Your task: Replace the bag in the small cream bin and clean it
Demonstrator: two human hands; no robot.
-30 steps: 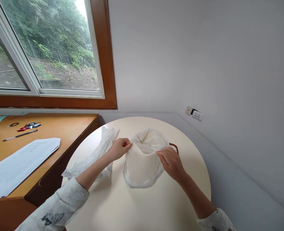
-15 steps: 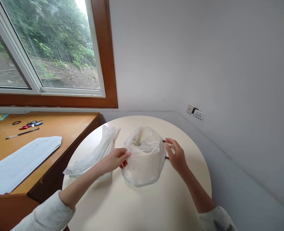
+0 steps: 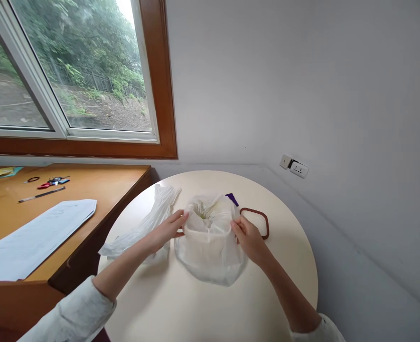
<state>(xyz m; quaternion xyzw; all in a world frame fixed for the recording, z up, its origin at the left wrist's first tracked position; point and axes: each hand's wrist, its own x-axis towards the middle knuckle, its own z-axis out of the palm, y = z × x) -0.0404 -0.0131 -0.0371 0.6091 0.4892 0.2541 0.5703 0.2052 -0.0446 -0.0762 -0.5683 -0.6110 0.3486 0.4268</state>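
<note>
A white translucent plastic bag (image 3: 210, 247) stands bunched on the round cream table (image 3: 202, 304). My left hand (image 3: 169, 229) grips its left rim. My right hand (image 3: 248, 239) pinches its right rim. The bag's mouth is spread between both hands, and something pale shows inside. A small purple piece (image 3: 231, 198) pokes out behind the bag. A brown square ring (image 3: 256, 221) lies flat just right of my right hand. A second crumpled plastic bag (image 3: 145, 225) lies to the left, under my left forearm.
A wooden desk (image 3: 99, 185) adjoins the table on the left, carrying a white paper sheet (image 3: 35, 235), a pen (image 3: 42, 194) and small tools (image 3: 53, 181). A window is behind it. A wall socket (image 3: 295, 167) sits low on the right wall.
Both hands returned to the bag's rim and spread its mouth open. The bag shifted slightly toward me, exposing the brown ring and the purple piece. The view drifted left.
</note>
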